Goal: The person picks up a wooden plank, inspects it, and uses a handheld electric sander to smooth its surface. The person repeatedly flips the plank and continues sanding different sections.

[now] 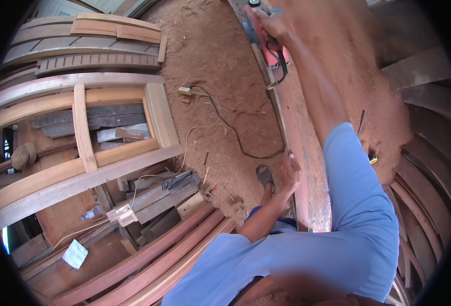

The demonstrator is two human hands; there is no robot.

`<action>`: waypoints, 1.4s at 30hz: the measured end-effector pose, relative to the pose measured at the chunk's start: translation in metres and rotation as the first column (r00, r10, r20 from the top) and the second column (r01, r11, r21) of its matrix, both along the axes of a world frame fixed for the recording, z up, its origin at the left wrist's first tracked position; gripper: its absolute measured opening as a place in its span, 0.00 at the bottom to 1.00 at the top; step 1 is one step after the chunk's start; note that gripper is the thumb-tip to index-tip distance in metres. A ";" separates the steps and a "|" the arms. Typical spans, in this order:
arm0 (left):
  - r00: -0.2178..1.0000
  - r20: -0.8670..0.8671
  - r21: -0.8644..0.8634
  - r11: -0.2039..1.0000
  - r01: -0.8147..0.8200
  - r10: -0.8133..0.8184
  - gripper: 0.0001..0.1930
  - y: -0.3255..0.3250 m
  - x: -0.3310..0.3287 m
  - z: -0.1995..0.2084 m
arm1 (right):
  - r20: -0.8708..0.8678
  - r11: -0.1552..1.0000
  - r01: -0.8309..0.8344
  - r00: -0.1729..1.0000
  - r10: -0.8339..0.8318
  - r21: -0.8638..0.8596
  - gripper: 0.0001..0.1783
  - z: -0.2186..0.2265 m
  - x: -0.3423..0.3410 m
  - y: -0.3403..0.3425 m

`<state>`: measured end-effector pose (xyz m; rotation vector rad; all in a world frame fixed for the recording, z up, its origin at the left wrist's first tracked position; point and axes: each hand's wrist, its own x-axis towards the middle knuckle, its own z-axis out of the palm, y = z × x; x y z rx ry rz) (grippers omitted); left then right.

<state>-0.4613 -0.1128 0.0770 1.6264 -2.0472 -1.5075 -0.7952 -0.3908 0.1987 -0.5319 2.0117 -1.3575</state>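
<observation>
Hands (272,23) (289,171) on one planer (258,31), one plank (299,137)

planer (261,30) on plank (299,137); frame (82,137) left — sawdust (220,76) between

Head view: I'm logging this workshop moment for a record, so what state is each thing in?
Red power planer: resting on the plank, gripped from above.
Right hand: closed on the planer.
Left hand: pressed against the plank's edge.
Long reddish plank: lying flat, dusted with sawdust.
Black cord: slack, trailing over the sawdust floor.
Wooden frame: assembled, lying on stacked boards.
Plastic bottle: lying on its side.
</observation>
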 end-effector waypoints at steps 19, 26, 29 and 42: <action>0.793 0.057 0.941 0.233 -0.246 0.606 0.35 0.012 0.227 -0.133 | 0.027 0.995 -0.028 0.999 0.025 0.092 0.22 0.022 0.365 0.467; 0.775 -0.098 0.832 0.479 -0.281 0.624 0.16 0.012 0.250 -0.112 | -0.049 0.986 -0.039 0.998 0.047 0.165 0.28 0.000 0.252 0.316; 0.819 -0.104 0.755 0.581 -0.304 0.564 0.16 -0.001 0.222 -0.087 | -0.160 0.998 -0.018 0.987 0.026 0.055 0.30 -0.015 0.180 0.233; 0.927 -0.089 0.166 0.912 0.374 -0.364 0.18 0.065 0.287 -0.081 | -0.039 0.996 -0.051 0.998 0.048 -0.079 0.04 0.019 0.217 0.268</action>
